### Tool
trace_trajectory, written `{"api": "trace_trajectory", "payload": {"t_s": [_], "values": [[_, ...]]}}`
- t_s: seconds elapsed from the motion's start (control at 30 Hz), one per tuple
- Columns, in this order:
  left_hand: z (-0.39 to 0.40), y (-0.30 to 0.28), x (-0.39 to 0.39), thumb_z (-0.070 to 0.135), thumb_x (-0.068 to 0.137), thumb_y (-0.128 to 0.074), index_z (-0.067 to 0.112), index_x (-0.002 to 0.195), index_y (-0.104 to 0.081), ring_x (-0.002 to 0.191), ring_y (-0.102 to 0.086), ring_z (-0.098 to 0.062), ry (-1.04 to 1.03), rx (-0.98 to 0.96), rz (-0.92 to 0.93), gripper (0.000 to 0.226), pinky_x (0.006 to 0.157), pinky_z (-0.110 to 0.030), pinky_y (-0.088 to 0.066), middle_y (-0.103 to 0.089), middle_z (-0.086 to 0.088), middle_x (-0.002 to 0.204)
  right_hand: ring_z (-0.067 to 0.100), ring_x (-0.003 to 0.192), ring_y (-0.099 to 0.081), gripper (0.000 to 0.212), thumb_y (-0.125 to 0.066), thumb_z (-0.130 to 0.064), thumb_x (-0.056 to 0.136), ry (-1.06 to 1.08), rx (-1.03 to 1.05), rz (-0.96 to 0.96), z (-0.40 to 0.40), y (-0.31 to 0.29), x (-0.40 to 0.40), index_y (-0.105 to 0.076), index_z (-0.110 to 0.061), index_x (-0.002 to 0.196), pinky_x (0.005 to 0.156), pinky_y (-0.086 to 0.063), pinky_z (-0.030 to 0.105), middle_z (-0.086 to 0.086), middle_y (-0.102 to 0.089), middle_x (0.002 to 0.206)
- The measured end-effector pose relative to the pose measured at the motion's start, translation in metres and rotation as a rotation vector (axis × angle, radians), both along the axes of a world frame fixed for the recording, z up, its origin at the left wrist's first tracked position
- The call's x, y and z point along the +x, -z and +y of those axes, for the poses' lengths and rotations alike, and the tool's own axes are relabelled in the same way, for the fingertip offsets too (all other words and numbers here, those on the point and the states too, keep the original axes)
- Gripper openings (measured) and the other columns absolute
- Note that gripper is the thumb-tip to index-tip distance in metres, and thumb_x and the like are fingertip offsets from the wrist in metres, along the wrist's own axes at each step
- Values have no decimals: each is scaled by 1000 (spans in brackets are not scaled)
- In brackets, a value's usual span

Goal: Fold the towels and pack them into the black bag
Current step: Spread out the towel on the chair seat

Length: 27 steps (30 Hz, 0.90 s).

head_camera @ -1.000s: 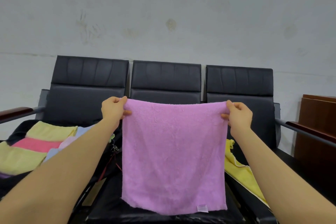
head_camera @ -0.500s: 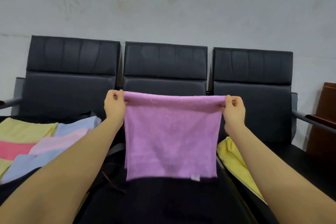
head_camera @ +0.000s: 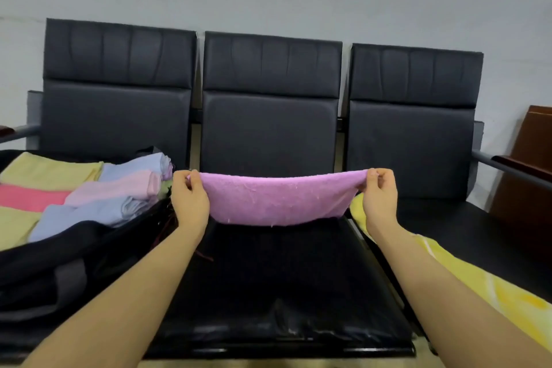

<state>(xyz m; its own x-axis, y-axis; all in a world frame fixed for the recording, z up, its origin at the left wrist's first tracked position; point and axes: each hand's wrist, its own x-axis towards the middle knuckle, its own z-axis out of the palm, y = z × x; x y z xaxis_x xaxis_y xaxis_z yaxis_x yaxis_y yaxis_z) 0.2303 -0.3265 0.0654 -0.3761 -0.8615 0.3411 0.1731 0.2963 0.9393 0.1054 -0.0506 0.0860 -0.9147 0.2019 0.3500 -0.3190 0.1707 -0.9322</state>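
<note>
A purple towel (head_camera: 277, 199) is stretched between my hands above the middle seat, doubled over, its lower edge sagging just over the seat. My left hand (head_camera: 189, 200) pinches its left corners and my right hand (head_camera: 379, 194) pinches its right corners. The open black bag (head_camera: 53, 266) lies on the left seat and holds several folded towels (head_camera: 98, 194) in yellow, pink, blue and light pink. A yellow towel (head_camera: 478, 287) lies spread on the right seat, partly under my right forearm.
Three joined black chairs (head_camera: 268, 128) stand against a grey wall. The middle seat (head_camera: 277, 287) is bare black leather. A brown wooden cabinet (head_camera: 528, 170) stands at the far right behind an armrest (head_camera: 513, 166).
My hands have lowered the purple towel toward the middle seat. It hung as a long sheet before and now shows as a short doubled band. The view tilted down.
</note>
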Motion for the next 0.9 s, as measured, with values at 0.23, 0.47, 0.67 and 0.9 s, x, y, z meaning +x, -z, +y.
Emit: {"api": "trace_trajectory", "payload": {"t_s": [0.23,0.47,0.67,0.9], "values": [[4,57,33,26,99,-46,10,88,-50,103,-48,-38,-121,-199,-329,20,88,-46,-37,-56,-17,104,21,80,-50,23,-42,-27,101,25,126,-80,12,54,30,-49,-17,82,88,-35,40,3,-52,78],[-12,85,20,28,98,-49,6,98,-61,108,-44,-37,-128,-531,-704,25,91,-43,-29,-56,-16,109,24,88,-50,18,-45,-25,100,27,304,-206,7,90,13,-52,-11,92,94,-39,45,8,-55,88],[-31,101,-23,28,97,-50,8,98,-64,106,-46,-32,-131,-743,-819,25,87,-40,-28,-58,-12,107,23,79,-53,16,-47,-22,100,1,425,-195,-7,111,-21,-52,-9,93,75,-43,37,9,-56,83],[-50,122,-53,10,77,-77,-1,73,-63,78,-53,-39,-138,-914,-920,18,69,-46,-37,-59,-19,79,23,76,-55,16,-44,-25,101,60,741,-120,-24,127,-41,-48,-13,91,81,-43,38,5,-56,78]]}}
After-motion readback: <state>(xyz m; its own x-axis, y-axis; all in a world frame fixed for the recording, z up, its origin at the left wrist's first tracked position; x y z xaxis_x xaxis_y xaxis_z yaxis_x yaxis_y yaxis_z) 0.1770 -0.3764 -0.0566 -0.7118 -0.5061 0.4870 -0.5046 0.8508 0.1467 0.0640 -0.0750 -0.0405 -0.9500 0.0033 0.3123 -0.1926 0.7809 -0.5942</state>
